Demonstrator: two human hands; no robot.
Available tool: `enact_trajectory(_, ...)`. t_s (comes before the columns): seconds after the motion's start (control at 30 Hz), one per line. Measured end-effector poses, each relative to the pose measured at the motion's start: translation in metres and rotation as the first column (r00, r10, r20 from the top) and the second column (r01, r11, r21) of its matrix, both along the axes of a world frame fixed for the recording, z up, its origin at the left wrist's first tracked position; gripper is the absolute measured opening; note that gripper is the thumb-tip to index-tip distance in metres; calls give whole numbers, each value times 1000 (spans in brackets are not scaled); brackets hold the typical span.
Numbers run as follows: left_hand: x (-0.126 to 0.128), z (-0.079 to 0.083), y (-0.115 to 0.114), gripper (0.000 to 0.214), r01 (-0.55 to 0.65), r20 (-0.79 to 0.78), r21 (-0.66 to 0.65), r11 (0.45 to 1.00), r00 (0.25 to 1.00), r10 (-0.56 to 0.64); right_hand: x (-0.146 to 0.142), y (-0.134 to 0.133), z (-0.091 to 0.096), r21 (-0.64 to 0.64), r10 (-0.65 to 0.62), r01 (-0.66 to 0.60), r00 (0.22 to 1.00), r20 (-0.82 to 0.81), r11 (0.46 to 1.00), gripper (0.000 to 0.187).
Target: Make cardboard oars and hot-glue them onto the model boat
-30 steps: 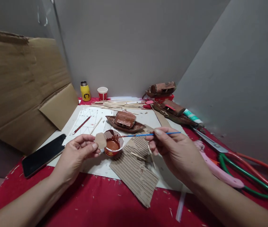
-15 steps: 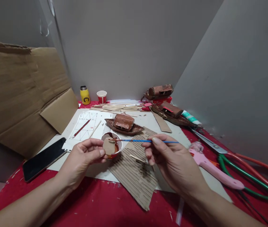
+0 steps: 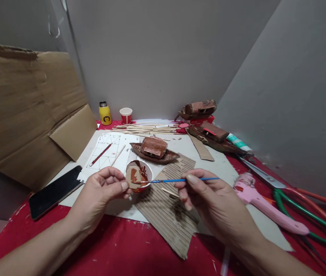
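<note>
My left hand pinches a small tan cardboard piece with a brown paint streak on it, held in front of a small paper cup of brown paint. My right hand grips a thin blue paintbrush, its tip touching the cardboard piece. Just behind the cup lies a brown-painted model boat on white paper. A strip of corrugated cardboard lies under my right hand.
A black phone lies at the left on the red cloth. Large cardboard sheets lean at the left. Wooden sticks, a yellow bottle, a red cup, more model boats, a pink glue gun and green scissors surround the work.
The cardboard piece moved from left of the cup to in front of it. The brush came from the paint onto the piece, which now bears a brown streak.
</note>
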State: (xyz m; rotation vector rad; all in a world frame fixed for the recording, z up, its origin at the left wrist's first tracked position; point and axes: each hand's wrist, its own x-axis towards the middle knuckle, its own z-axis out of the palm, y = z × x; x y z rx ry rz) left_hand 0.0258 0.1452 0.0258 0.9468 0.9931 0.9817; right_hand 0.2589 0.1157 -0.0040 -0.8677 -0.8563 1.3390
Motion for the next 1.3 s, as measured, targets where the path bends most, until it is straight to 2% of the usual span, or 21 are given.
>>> enact_trajectory(0.2, 0, -3, -1, 19, 32, 10, 8, 999, 999, -32, -2, 1, 6, 67, -91, 90, 996, 17, 994, 13)
enact_trajectory(0.57, -1, -3, -2, 20, 31, -17, 17, 999, 999, -31, -2, -4, -3, 23, 70, -72, 995, 63, 997, 9)
enact_trajectory(0.83, 0, -4, -3, 20, 19, -20, 9, 1000, 1000, -18, 0, 1, 0, 77, -23, 18, 998, 67, 997, 9)
enact_trajectory(1.1, -4, -7, -2, 21, 15, -7, 35, 999, 1000, -15, -1, -6, -6, 35, 92, -95, 992, 80, 995, 7)
enact_trajectory(1.3, -5, -6, -1, 20, 27, 9, 26, 999, 1000, -27, 6, -3, 0, 93, 19, -26, 997, 75, 995, 7)
